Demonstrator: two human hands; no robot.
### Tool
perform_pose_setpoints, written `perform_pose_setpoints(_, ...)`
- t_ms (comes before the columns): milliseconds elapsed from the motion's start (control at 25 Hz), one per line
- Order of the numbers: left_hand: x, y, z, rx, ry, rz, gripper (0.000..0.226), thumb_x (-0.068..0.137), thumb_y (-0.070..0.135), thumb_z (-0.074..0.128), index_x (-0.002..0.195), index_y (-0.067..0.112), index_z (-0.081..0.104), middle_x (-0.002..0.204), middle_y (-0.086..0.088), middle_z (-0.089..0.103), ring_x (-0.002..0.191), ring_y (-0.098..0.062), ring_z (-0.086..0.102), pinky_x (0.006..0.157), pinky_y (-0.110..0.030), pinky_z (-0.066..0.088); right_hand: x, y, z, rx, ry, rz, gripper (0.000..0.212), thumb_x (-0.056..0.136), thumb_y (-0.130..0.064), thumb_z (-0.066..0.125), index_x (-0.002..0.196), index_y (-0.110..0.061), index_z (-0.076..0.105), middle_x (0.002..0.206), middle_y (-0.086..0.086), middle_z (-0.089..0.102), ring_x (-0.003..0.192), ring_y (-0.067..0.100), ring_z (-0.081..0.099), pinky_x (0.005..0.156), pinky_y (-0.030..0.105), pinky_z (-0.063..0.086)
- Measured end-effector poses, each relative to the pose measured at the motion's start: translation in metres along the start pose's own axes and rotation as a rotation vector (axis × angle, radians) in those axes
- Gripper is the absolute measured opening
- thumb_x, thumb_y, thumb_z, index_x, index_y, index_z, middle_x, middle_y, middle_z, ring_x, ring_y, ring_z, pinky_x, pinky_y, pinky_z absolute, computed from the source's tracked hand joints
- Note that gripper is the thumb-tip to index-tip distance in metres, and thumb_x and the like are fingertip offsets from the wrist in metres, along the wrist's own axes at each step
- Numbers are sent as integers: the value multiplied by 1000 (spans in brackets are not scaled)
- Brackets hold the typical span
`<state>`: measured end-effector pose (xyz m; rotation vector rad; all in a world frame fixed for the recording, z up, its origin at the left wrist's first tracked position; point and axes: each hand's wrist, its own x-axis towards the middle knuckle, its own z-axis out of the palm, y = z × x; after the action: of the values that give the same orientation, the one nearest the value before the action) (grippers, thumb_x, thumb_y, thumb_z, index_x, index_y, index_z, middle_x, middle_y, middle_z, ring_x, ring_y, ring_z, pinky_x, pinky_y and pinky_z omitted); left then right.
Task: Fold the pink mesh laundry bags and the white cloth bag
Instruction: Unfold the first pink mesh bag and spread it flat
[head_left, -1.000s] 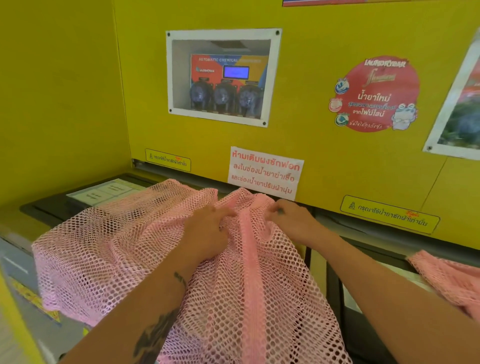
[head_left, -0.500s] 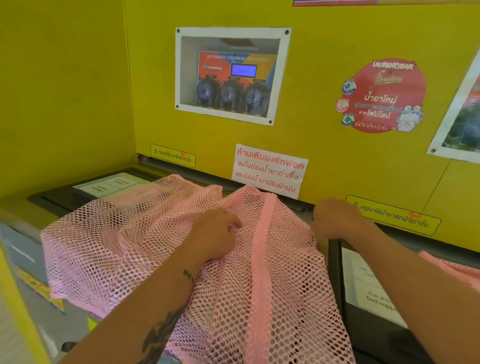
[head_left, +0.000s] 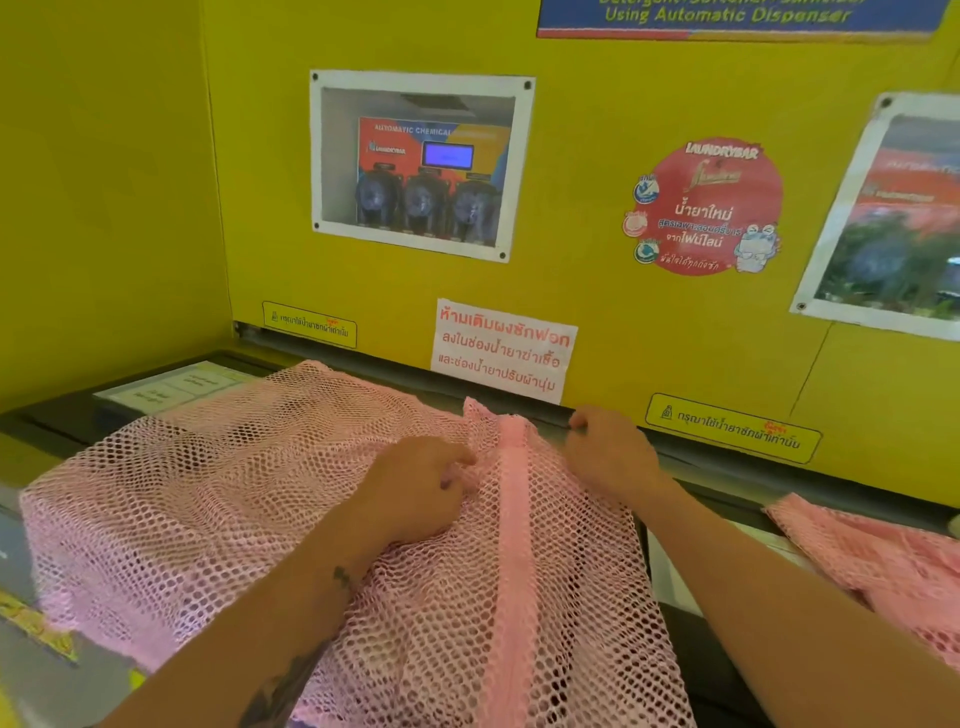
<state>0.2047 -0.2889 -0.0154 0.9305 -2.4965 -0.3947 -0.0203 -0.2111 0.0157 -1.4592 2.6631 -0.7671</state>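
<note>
A large pink mesh laundry bag lies spread over the dark top of a washing machine, with a solid pink seam strip running down its middle. My left hand pinches the mesh just left of the strip near the far edge. My right hand grips the bag's far right edge by the back ledge, fingers curled. A second pink mesh bag lies at the right. No white cloth bag is in view.
A yellow wall rises right behind the machines, with a white-framed dispenser window, a white warning notice and a round red sticker. Another yellow wall closes the left side. A white label lies on the machine top.
My right hand slid right from the seam strip to the bag's far right edge, spreading the mesh. My left hand stayed left of the strip.
</note>
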Motion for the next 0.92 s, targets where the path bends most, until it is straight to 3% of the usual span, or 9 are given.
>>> perform_pose_setpoints(120, 1, 1, 3, 134, -40, 18, 41, 94, 40, 49, 133, 30, 58, 102, 4, 51, 101, -17, 45, 98, -39, 41, -5, 6, 8, -115, -138, -29, 24, 74, -23, 56, 90, -11, 70, 89, 6, 67, 81, 23, 64, 77, 39, 56)
perform_pose_setpoints(240, 2, 0, 6, 144, -57, 7, 43, 94, 42, 45, 135, 33, 55, 108, 6, 46, 104, -16, 40, 103, -43, 36, -7, 6, 4, -57, -181, -96, 5, 70, -18, 53, 68, -14, 55, 70, 1, 58, 65, 19, 56, 61, 34, 47)
perform_pose_setpoints(400, 3, -2, 10, 117, -94, 13, 48, 95, 43, 37, 141, 34, 47, 131, 4, 51, 122, -20, 48, 108, -46, 35, -3, 3, -38, 38, 177, -23, 15, 76, -5, 54, 85, -16, 56, 79, 2, 61, 70, 19, 56, 56, 31, 43)
perform_pose_setpoints(440, 4, -4, 11, 108, -110, 22, 48, 95, 43, 36, 141, 34, 47, 136, 5, 51, 124, -19, 48, 109, -46, 35, -1, 7, -49, 87, 175, -8, 15, 77, -3, 55, 88, -14, 56, 82, 5, 61, 70, 19, 54, 57, 32, 41)
perform_pose_setpoints(560, 7, -3, 12, 111, -151, 37, 45, 96, 39, 37, 139, 34, 50, 142, 8, 50, 127, -15, 46, 112, -46, 32, 0, 20, -63, -41, -188, 47, 15, 82, -11, 61, 96, -9, 58, 101, 6, 61, 87, 21, 56, 68, 35, 43)
perform_pose_setpoints(640, 8, -1, 11, 106, -145, 46, 43, 97, 37, 38, 138, 33, 52, 141, 8, 50, 126, -14, 47, 112, -44, 33, -7, 22, -50, -255, -219, 58, 37, 83, -28, 61, 118, -17, 56, 125, 10, 51, 118, 30, 48, 89, 42, 45)
perform_pose_setpoints(720, 8, -1, 11, 63, -131, 58, 41, 98, 36, 41, 136, 31, 54, 139, 8, 51, 124, -14, 49, 111, -42, 36, -9, 21, -28, -306, -256, -4, 66, 85, -53, 52, 145, -30, 38, 149, 11, 36, 140, 36, 29, 110, 51, 34)
perform_pose_setpoints(840, 5, 0, -2, -33, -106, 34, 37, 97, 36, 47, 133, 31, 55, 139, 7, 49, 128, -16, 46, 111, -40, 37, -9, 25, -3, -428, -558, -70, 93, 75, -81, 23, 156, -36, 13, 165, 8, 18, 150, 34, 16, 119, 54, 19)
perform_pose_setpoints(920, 4, 0, -20, 118, -50, -101, 42, 96, 38, 48, 137, 32, 50, 147, 2, 43, 134, -22, 40, 113, -44, 34, -2, 28, -9, -486, -508, -4, 93, 75, -79, 23, 155, -32, 20, 163, 8, 22, 148, 35, 21, 118, 55, 20)
